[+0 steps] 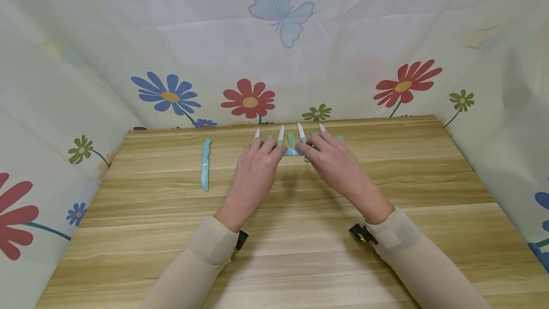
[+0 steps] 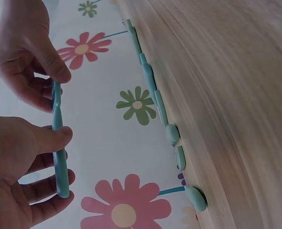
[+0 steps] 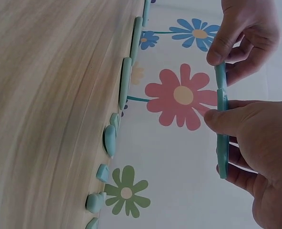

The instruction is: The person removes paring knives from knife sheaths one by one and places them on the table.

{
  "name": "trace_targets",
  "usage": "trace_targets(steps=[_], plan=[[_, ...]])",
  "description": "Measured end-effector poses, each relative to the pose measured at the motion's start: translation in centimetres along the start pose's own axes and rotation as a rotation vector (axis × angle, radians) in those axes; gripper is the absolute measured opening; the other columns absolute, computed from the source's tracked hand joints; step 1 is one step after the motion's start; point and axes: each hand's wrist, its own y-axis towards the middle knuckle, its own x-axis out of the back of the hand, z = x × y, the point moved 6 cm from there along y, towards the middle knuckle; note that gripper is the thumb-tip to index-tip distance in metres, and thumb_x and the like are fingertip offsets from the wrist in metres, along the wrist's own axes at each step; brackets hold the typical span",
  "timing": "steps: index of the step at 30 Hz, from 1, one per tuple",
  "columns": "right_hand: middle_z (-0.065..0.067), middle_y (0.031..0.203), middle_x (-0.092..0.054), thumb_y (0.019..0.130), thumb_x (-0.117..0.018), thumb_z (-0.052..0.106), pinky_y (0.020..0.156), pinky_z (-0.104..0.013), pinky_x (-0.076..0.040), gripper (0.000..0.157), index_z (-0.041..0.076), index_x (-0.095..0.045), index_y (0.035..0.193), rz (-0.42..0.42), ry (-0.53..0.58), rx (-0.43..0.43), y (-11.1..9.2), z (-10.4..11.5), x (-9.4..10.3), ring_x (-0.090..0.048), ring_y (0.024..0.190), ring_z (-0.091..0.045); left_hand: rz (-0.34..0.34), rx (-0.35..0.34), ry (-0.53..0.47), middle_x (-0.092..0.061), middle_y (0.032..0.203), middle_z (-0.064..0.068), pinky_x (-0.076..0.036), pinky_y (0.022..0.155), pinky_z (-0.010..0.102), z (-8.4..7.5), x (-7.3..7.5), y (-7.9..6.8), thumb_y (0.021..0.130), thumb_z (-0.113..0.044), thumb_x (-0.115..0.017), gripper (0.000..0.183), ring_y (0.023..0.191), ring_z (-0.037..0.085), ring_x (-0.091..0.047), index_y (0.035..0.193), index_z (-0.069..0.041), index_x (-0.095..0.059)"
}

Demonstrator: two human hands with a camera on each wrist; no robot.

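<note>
Both hands hold one teal sheathed paring knife (image 1: 293, 152) level between them, above the table's far part. My left hand (image 1: 256, 170) pinches its left end with thumb and fingers. At the right end my right hand (image 1: 336, 163) grips it the same way. A join shows along the knife (image 3: 222, 129) in the right wrist view; which end is the handle I cannot tell. Behind the hands lie several bare knives, such as one with a white blade (image 1: 280, 133), and green sheaths like this sheath (image 1: 291, 140). The hands partly hide them.
Left of the hands, another sheathed knife (image 1: 205, 166) lies on the wooden table (image 1: 291, 261). The bare knives and loose sheaths form a row near the table's back edge. A flower-printed cloth (image 1: 206, 51) rises behind and at both sides.
</note>
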Motion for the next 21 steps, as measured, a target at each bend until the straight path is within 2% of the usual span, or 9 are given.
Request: trace_targets(steps=[10, 21], plan=[[-0.012, 0.107, -0.071, 0.091, -0.082, -0.001, 0.072, -0.038, -0.057, 0.033, 0.007, -0.077, 0.123, -0.01, -0.003, -0.004, -0.05, -0.11, 0.06, -0.062, 0.094, -0.031, 0.001, 0.009, -0.013, -0.072, 0.115, 0.008, -0.059, 0.086, 0.043, 0.29, -0.01, -0.12, 0.099, -0.01, -0.077, 0.023, 0.105, 0.03, -0.065, 0.122, -0.01, -0.08], [-0.012, 0.106, -0.071, 0.09, -0.083, -0.003, 0.075, -0.037, -0.057, 0.035, 0.006, -0.076, 0.123, -0.016, 0.003, -0.001, 0.02, -0.27, 0.1, -0.062, 0.093, -0.03, -0.006, 0.011, -0.015, -0.072, 0.112, 0.008, -0.059, 0.085, 0.04, 0.59, -0.08, -0.03, 0.097, -0.008, -0.078, 0.024, 0.1, 0.029, -0.063, 0.121, -0.009, -0.08]])
